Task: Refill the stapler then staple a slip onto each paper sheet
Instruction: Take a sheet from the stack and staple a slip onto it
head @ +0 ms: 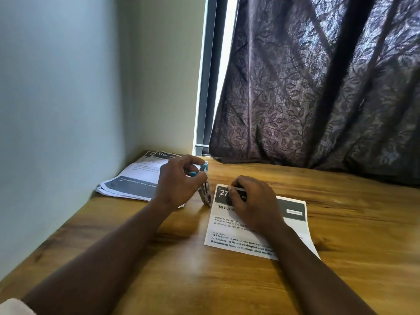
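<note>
Your left hand (179, 180) grips stapler (204, 187) upright, opened, likely for loading. Right hand (247, 201) pinches staple strip (237, 189) over sheet (293, 226), frame centre, on counter (204, 280).

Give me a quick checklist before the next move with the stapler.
1. Left hand has the stapler: ok, held nearly upright, one end on the table.
2. Stapler opened for loading: cannot tell, fingers cover the top.
3. Right hand holds staples or a slip: cannot tell, a small pale strip shows at the fingertips.
4. Sheet flat under the right hand: ok.
5. Paper stack clear of the stapler: ok, left of it.
</note>
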